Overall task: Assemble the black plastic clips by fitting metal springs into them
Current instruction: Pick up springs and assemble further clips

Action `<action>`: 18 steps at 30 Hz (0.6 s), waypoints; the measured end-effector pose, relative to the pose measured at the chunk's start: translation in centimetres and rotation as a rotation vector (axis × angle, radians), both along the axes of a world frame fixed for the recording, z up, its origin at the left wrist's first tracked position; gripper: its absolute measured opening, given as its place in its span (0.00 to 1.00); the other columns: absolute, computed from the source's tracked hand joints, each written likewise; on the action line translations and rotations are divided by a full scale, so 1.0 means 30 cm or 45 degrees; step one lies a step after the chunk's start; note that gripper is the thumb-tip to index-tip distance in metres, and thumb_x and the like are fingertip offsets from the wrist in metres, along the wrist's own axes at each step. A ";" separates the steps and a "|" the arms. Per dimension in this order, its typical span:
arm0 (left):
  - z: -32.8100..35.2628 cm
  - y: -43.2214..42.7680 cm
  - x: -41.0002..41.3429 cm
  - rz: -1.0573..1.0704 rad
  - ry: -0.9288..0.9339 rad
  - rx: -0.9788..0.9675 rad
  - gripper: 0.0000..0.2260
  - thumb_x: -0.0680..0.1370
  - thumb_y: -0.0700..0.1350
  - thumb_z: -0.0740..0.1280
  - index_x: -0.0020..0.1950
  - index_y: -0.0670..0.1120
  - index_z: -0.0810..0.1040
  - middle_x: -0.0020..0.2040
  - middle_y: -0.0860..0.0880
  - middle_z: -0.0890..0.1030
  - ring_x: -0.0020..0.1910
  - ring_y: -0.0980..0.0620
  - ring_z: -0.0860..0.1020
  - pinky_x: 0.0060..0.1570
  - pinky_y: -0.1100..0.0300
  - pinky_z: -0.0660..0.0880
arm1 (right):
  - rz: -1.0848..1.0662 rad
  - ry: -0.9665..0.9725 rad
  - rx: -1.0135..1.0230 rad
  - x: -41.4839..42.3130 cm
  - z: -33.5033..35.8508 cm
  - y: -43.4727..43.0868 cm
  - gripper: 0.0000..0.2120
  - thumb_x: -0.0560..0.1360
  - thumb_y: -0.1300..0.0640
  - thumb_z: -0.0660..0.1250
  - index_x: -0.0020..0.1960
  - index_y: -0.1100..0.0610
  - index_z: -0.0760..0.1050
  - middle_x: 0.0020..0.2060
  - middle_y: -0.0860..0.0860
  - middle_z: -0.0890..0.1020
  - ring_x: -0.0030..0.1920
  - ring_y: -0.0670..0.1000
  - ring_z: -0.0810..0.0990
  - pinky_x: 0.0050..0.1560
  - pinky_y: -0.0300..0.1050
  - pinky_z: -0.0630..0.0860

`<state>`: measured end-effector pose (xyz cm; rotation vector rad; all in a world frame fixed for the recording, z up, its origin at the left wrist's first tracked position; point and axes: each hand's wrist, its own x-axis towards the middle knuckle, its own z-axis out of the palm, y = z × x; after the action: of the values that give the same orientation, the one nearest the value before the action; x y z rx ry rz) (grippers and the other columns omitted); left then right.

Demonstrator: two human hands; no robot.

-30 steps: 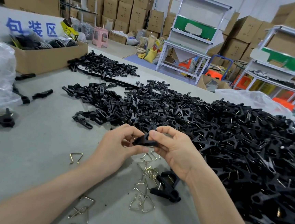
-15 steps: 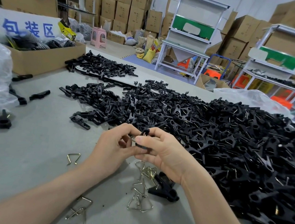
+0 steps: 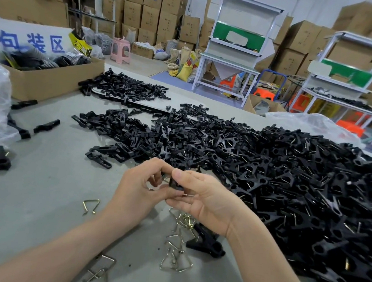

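1. The left hand (image 3: 140, 190) and right hand (image 3: 207, 199) are together in front of the person. The fingertips of each pinch the same black clip (image 3: 174, 183), held just above the bench (image 3: 41, 184).
2. A thin glint of metal shows at the right hand's fingertips, under the clip. I take it for the spring now being seated. The fingers hide the joint, so I cannot tell whether it has gone home.
3. Done so far: a large heap of clips (image 3: 299, 195) spreads from just beside the right hand outward and beyond it. Many of them show wire legs, so they read as already sprung. One more finished-looking clip (image 3: 205, 243) lies directly beneath the right wrist.
4. Left to do: beyond the fingertips lies a flatter spread of black pieces (image 3: 131, 134) with no wire visible. A further pile (image 3: 127, 86) sits well beyond that. Both look to be parts still waiting for springs.
5. The supply is close. A tangle of loose springs (image 3: 177, 259) lies on the bench under and between the wrists. A single spring (image 3: 90, 205) lies just left of the left wrist, and a few more (image 3: 99, 270) lie beside the left forearm.
6. My judgement is that the job is well under way but far from over. The sprung heap is the bigger share, yet a good stock of bare pieces remains, and the springs within reach look too few to cover it.
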<state>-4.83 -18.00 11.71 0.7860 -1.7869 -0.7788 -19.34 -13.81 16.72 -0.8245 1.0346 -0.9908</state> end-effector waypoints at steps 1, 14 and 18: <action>0.000 0.001 0.001 0.009 -0.018 -0.019 0.11 0.66 0.40 0.78 0.41 0.51 0.79 0.36 0.49 0.78 0.37 0.53 0.73 0.40 0.57 0.72 | 0.024 -0.009 0.005 -0.002 0.000 0.001 0.24 0.63 0.54 0.74 0.55 0.66 0.77 0.47 0.58 0.81 0.42 0.51 0.82 0.43 0.41 0.80; -0.015 0.001 -0.004 -0.028 -0.034 -0.024 0.31 0.65 0.56 0.77 0.63 0.65 0.68 0.57 0.64 0.74 0.56 0.59 0.75 0.52 0.67 0.69 | -0.076 -0.077 -0.134 -0.015 -0.021 -0.009 0.19 0.65 0.53 0.71 0.50 0.65 0.80 0.40 0.57 0.83 0.37 0.47 0.80 0.39 0.36 0.78; -0.014 -0.005 -0.002 0.019 0.003 -0.002 0.28 0.67 0.59 0.74 0.64 0.67 0.66 0.59 0.66 0.71 0.55 0.63 0.73 0.50 0.74 0.68 | -0.187 -0.048 -0.205 -0.019 -0.030 -0.017 0.22 0.63 0.53 0.71 0.51 0.68 0.79 0.38 0.56 0.83 0.37 0.47 0.81 0.42 0.37 0.79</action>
<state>-4.88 -18.15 11.30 0.7964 -1.7774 -0.7682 -19.92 -14.32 15.82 -0.8670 1.0028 -1.2227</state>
